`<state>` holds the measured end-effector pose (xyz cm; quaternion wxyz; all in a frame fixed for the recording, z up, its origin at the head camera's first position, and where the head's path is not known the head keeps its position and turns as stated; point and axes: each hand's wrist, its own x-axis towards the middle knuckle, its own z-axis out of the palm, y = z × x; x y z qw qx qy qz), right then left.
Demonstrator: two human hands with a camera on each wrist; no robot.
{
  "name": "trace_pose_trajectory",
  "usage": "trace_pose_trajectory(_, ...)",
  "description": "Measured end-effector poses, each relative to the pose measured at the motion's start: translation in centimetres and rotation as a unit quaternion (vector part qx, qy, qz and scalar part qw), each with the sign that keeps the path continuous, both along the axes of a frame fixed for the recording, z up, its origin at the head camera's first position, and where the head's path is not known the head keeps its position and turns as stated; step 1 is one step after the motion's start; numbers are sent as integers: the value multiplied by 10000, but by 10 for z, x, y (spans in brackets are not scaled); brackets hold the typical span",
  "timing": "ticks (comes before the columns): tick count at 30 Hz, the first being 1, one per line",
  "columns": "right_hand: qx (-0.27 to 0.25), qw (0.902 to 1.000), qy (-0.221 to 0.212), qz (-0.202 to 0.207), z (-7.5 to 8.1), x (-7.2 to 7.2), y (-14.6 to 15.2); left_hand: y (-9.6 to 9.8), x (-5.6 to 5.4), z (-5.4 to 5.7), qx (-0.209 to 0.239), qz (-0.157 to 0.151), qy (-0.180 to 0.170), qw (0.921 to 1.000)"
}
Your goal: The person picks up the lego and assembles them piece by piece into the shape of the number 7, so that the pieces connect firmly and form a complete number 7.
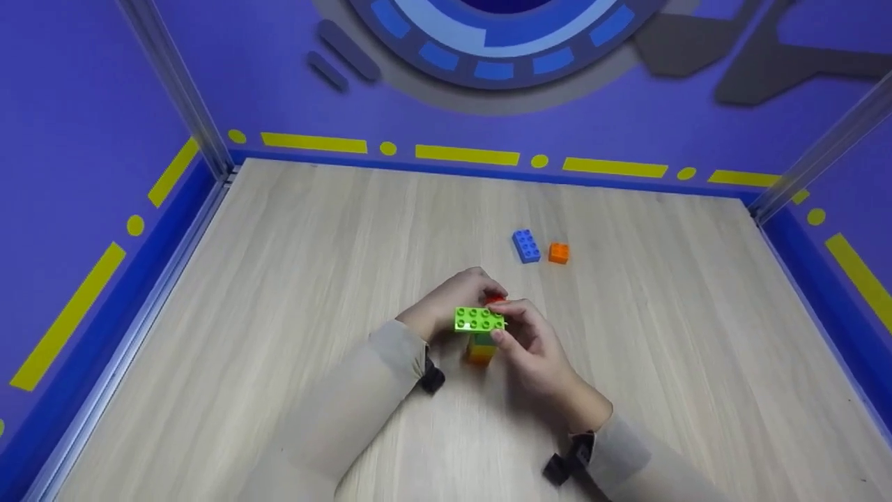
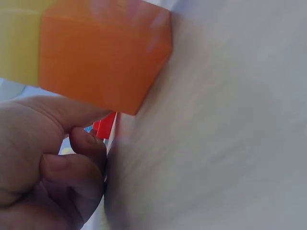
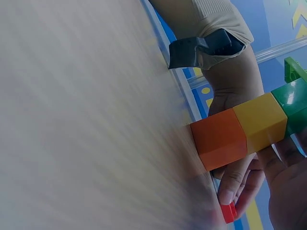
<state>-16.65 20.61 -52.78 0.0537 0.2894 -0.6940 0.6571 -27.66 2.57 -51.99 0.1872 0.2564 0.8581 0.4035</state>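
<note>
A stack of toy building bricks stands on the table, with an orange brick (image 3: 218, 141) at the bottom, a yellow brick (image 3: 260, 122) over it, then a dark green brick (image 3: 293, 103). Across the top sits a long lime green brick (image 1: 478, 319), jutting out to the left. My right hand (image 1: 536, 352) pinches the right end of this top brick between thumb and fingers. Behind the stack, my left hand (image 1: 456, 296) holds a red brick (image 3: 228, 212) low by the tabletop, its thumb and fingertips on it. The stack partly hides the left hand in the right wrist view.
Farther back on the wooden table (image 1: 334, 230) lie a blue brick (image 1: 526, 246) and, just right of it, a small orange brick (image 1: 559, 253). Blue-purple panels (image 1: 446, 118) with yellow marks wall the table at the back and both sides.
</note>
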Motion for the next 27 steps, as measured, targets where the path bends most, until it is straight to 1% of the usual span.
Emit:
trace_pose_trajectory(2,49,10000,-52,-43,1,1,0,-3,0,2,21,17,88,10000)
trace_pose_trajectory(4,64,9999,-97,-69,3,2,1,-7,1,3,35,96,135,9999)
trace_pose_trajectory(9,84,9997,-213,-89,4,3,3,-16,4,5,-37,421,66,9991)
trace_pose_trajectory(12,162,9995,-239,-141,2,4,4,-21,7,6,-126,531,154,9984)
trace_pose_trajectory(17,213,9992,-236,-254,1,5,6,-28,7,6,-216,527,453,9973)
trace_pose_trajectory(20,181,9992,-236,-262,1,4,5,-31,6,4,-240,472,563,9970)
trace_pose_trajectory(23,152,9994,-234,-215,0,3,3,-35,6,2,-275,450,581,9969)
trace_pose_trajectory(27,74,9996,-240,-112,0,3,-1,-38,9,3,-329,442,583,9968)
